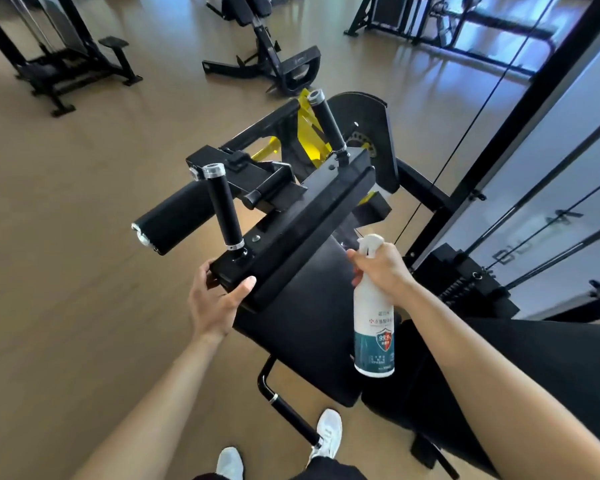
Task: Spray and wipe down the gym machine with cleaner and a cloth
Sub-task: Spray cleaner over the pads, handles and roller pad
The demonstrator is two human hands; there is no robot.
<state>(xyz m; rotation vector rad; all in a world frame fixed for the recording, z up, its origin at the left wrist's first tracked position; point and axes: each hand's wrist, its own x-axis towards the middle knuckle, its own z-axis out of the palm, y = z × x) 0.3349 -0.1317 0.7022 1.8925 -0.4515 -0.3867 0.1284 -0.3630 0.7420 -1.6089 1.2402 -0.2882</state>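
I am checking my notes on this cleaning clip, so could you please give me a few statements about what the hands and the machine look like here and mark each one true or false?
1. The right hand holds a white spray bottle by its neck. True.
2. The left hand holds a cloth against the pad. False: no cloth is visible; the left hand grips the near end of the black bar bare.
3. Two upright black handles with silver end caps stand on that bar. True.
4. The bottle's nozzle points back toward the person. False: it points away, toward the machine.
5. The person wears white shoes. True.
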